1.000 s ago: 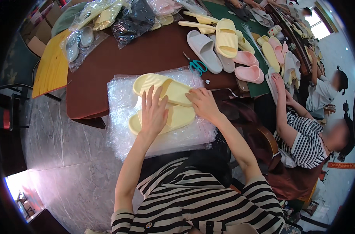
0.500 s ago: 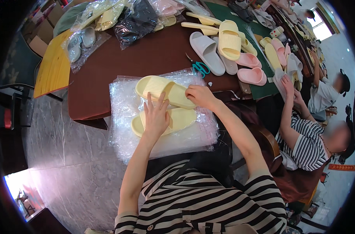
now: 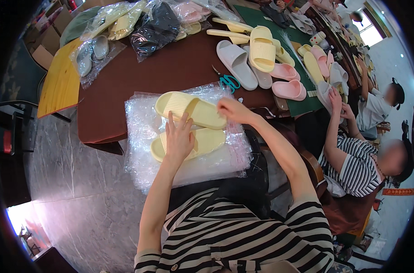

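Observation:
Two pale yellow slide slippers lie side by side on a stack of clear plastic bags [image 3: 143, 175] in front of me. My left hand [image 3: 179, 139] rests with its fingers spread, covering the strap of the nearer slipper [image 3: 210, 140]. Its fingertips touch the ribbed strap of the farther slipper [image 3: 206, 113]. Beside that slipper's heel end is my right hand [image 3: 234, 110], its fingers curled together and slightly blurred. Whatever those fingers may hold is hidden.
Teal-handled scissors [image 3: 228, 83] lie on the brown table [image 3: 170, 68] beyond the bags. Loose grey slippers [image 3: 236, 63], pink slippers [image 3: 289, 90] and yellow ones are heaped at the far right. Bagged slippers [image 3: 92, 54] line the far left. A co-worker [image 3: 352, 159] sits at the right.
My right hand has come off the farther slipper's heel, rising slightly. My left hand stays on the slippers. The whole view has shifted a little.

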Available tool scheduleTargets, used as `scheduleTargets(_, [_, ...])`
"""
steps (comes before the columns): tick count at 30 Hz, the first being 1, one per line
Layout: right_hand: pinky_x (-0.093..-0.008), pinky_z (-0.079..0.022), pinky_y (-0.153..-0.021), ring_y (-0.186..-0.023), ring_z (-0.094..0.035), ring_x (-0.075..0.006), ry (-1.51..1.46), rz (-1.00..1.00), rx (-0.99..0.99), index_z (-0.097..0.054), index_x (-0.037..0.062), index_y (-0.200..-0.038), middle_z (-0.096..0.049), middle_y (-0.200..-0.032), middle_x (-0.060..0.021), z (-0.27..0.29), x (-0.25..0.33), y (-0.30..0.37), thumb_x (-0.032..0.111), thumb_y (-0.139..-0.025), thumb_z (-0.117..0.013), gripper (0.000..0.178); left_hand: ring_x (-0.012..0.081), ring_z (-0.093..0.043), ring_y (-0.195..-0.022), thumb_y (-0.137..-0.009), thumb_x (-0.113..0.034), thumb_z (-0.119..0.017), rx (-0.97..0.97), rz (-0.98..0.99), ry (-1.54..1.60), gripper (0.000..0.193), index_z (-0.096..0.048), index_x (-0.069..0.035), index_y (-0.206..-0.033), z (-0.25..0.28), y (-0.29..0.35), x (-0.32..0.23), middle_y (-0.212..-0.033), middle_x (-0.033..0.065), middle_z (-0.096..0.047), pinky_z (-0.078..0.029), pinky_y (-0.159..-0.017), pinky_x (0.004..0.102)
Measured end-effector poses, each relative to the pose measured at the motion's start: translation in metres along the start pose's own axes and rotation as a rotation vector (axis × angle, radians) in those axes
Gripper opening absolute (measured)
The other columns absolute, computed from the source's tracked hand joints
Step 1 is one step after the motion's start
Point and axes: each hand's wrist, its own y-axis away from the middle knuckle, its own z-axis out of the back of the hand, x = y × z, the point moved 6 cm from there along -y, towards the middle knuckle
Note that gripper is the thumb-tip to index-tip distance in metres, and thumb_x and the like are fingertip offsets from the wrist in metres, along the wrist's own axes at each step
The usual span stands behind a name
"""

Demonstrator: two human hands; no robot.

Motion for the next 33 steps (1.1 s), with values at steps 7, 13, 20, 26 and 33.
scheduleTargets(7, [-0.0408,-0.051,-0.071,-0.078,-0.065,-0.032,-0.041,-0.55,-0.409,-0.062,-0.0001,-0.09,-0.065,-0.085,-0.0171,0.053,-0.101,0.058,0.013,-0.086,-0.062,0.013,0.0493,-0.038,-0.13,-0.076,-0.009,-0.067,0.003,0.043,-0.257,0.032,-0.061,-0.001,-0.106,-0.001,-0.013,-0.012,-0.118,0.0128,-0.056,-0.039,-0.103,0.0518])
scheduleTargets(13, [-0.053,-0.052,-0.079,-0.091,-0.065,-0.0431,0.326,-0.755,-0.282,-0.06,0.0024,-0.091,-0.066,-0.096,-0.0206,0.034,-0.124,0.056,0.019,-0.088,-0.06,0.017,0.0304,-0.051,-0.104,-0.071,-0.008,-0.071,0.127,0.088,-0.422,0.027,-0.063,-0.009,-0.097,-0.002,-0.032,-0.014,-0.097,0.0069,-0.059,-0.041,-0.084,0.0373])
scheduleTargets(20, [-0.0532,-0.051,-0.073,-0.087,-0.064,-0.0418,0.549,-0.693,-0.25,-0.056,0.0072,-0.093,-0.064,-0.091,-0.0163,0.052,-0.094,0.038,0.016,-0.083,-0.068,0.018,0.0276,-0.055,-0.094,-0.071,-0.004,-0.068,0.001,0.084,-0.338,0.02,-0.063,-0.007,-0.091,-0.006,-0.034,-0.002,-0.095,0.0078,-0.058,-0.047,-0.075,0.0364])
scheduleTargets(26, [-0.0495,-0.053,-0.079,-0.095,-0.063,-0.0403,0.417,-0.347,-0.344,-0.052,0.0062,-0.103,-0.061,-0.1,-0.0179,0.051,-0.099,-0.03,0.012,-0.081,-0.071,0.03,0.0291,-0.057,-0.087,-0.074,-0.001,-0.061,-0.139,0.093,-0.131,0.011,-0.061,-0.006,-0.083,0.009,-0.035,-0.003,-0.089,0.0088,-0.059,-0.05,-0.071,0.0393])
scheduleTargets(33, [-0.0481,-0.052,-0.085,-0.1,-0.063,-0.0406,0.403,-0.47,0.039,-0.05,0.0045,-0.117,-0.064,-0.107,-0.0219,0.053,-0.148,-0.059,0.019,-0.074,-0.076,0.052,0.0271,-0.056,-0.086,-0.075,-0.004,-0.063,-0.243,-0.038,-0.048,0.023,-0.068,-0.008,-0.097,0.028,-0.029,-0.015,-0.089,0.0057,-0.063,-0.045,-0.077,0.0381])
